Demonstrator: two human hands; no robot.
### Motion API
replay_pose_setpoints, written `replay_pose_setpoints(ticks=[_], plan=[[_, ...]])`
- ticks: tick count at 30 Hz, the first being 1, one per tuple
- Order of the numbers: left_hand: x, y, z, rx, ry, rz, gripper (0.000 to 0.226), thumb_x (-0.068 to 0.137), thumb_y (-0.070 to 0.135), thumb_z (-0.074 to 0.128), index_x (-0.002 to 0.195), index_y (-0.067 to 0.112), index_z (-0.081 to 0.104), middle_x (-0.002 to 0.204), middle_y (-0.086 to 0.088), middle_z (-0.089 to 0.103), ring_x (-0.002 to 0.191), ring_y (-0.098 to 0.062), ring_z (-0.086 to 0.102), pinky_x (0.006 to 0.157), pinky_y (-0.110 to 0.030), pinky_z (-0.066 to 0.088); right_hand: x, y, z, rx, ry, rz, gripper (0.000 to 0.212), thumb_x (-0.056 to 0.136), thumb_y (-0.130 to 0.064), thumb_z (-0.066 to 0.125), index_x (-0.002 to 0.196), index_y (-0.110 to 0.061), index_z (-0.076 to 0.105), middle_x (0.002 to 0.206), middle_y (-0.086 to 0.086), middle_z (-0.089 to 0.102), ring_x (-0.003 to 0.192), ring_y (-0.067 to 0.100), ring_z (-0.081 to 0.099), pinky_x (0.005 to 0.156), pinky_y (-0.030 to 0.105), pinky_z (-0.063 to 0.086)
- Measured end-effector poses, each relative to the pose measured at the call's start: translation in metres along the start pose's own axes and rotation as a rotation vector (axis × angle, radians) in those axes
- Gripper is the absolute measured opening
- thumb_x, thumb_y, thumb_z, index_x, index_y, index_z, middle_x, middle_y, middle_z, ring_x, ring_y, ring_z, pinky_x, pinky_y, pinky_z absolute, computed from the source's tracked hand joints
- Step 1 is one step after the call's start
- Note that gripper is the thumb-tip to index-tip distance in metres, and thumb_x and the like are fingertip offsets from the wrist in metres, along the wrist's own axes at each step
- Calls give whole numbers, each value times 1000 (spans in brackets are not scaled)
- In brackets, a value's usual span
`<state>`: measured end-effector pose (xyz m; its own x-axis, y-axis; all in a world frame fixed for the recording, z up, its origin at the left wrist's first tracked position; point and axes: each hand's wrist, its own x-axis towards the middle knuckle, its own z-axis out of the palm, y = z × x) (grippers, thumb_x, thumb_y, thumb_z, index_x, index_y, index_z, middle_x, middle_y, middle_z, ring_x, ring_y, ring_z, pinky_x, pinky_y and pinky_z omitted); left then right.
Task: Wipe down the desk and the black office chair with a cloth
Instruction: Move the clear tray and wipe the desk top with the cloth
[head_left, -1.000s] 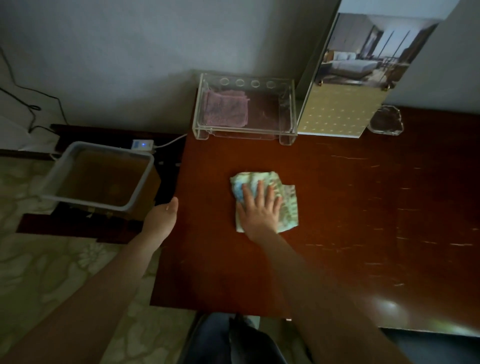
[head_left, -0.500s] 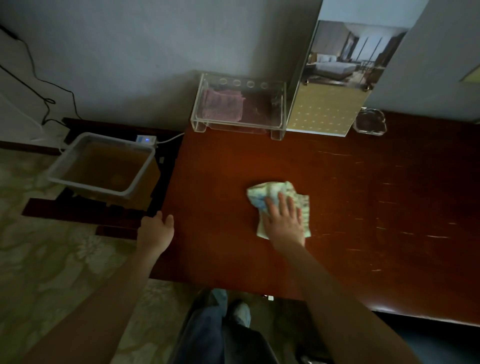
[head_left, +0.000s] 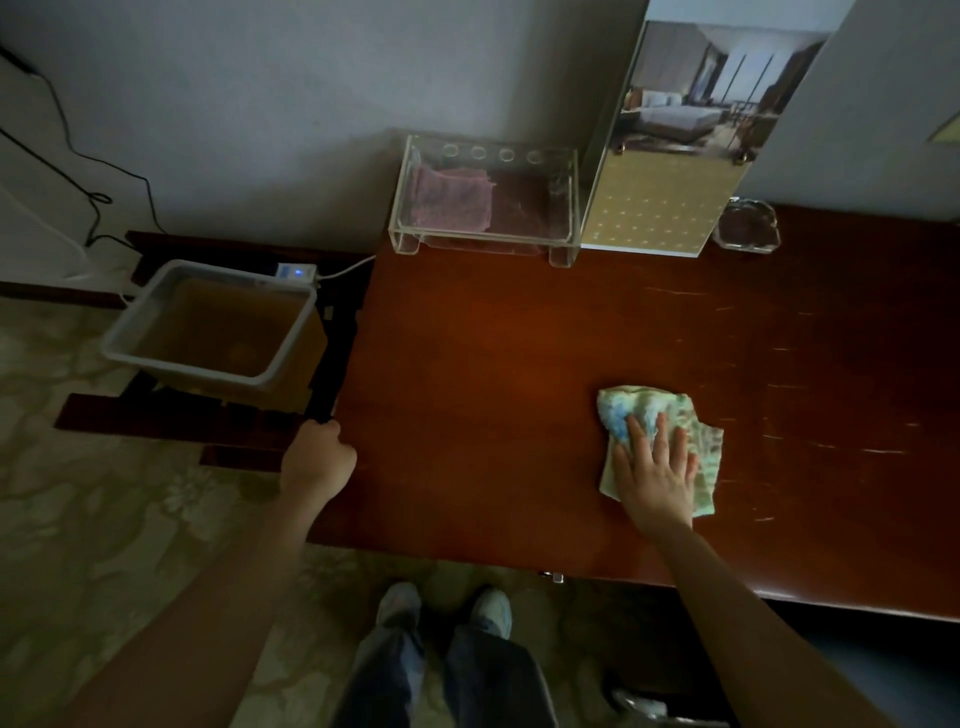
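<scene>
Dark desk (head_left: 493, 364), right hand (head_left: 657, 478) splayed on cloth (head_left: 641, 402), left hand (head_left: 317, 457) curled over edge.

It is dim in here, and the whole view comes out underexposed. A weak reddish glow lies on the middle of the desk (head_left: 519, 338). Shadow pools on the wall (head_left: 311, 130) behind the clear tray (head_left: 483, 244). Straight lines bow toward the frame's edges, and the carpet (head_left: 104, 519) looks murky and soft.

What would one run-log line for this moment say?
phase: wipe | right hand: pressed flat on pale patterned cloth | cloth: on reddish-brown wooden desk | left hand: holds desk's left edge
</scene>
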<state>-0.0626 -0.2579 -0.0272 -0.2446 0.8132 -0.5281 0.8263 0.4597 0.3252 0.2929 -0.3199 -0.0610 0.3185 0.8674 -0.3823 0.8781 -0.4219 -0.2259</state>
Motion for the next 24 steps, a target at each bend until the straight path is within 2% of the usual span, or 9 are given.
replay_pose_setpoints(ticks=[3,5,11,13,16,18,19,21,24], plan=[[5,-5,-7,-27,-57,28,52,93,-4,34,144,6,35,150,-16,31,55,-12,48,47,-21,35,-10,-35,15,-23,-4,-14,56,99,-50,17,150,-37,0,158,3,-17,143,27,-20,113,45,-15],[8,-6,-12,-44,-94,44,54,93,-6,33,145,7,33,152,-16,28,51,-11,46,43,-20,33,-15,-64,26,-34,-8,-49,56,99,-52,16,150,-37,-2,157,4,-18,142,29,-21,111,44,-17],[11,-13,-21,77,-187,154,52,93,-6,29,144,4,33,150,-19,24,71,-16,52,54,-22,39,-44,-157,60,-22,-106,-164,56,99,-52,13,149,-36,-9,155,6,-22,141,35,-23,109,47,-18],[14,-14,-25,67,-241,171,45,93,-6,29,135,3,44,140,-21,38,73,-18,52,57,-23,39,-55,-184,70,-28,-138,-268,56,100,-51,12,148,-37,-13,152,5,-28,138,36,-27,105,48,-21],[21,-16,-29,61,-292,164,36,95,-2,33,120,5,58,127,-20,52,90,-28,57,71,-35,44,-73,-219,86,-78,-196,-446,57,100,-51,12,147,-37,-15,147,3,-33,133,36,-34,106,52,-22],[26,-18,-28,47,-275,163,28,93,2,39,105,-4,64,95,-17,61,80,-27,57,70,-39,45,-85,-236,97,-108,-220,-502,59,100,-51,14,148,-34,-14,146,3,-33,131,36,-36,107,53,-22],[27,-19,-27,44,-256,160,25,92,3,41,89,-6,64,79,-14,58,70,-24,53,63,-36,42,-90,-242,102,-112,-223,-500,60,99,-51,15,148,-32,-14,147,4,-33,130,36,-37,106,53,-24],[29,-19,-27,34,-227,149,26,90,2,43,67,1,54,63,-9,48,57,-21,45,55,-31,33,-97,-249,107,-114,-212,-473,62,97,-52,14,148,-30,-13,148,5,-33,130,36,-38,102,51,-28],[24,-14,-26,82,-207,157,27,86,2,45,60,8,42,60,-6,40,53,-19,39,51,-31,29,-96,-245,107,-145,-194,-471,63,99,-51,19,149,-30,-12,148,4,-31,133,34,-34,109,52,-21]])
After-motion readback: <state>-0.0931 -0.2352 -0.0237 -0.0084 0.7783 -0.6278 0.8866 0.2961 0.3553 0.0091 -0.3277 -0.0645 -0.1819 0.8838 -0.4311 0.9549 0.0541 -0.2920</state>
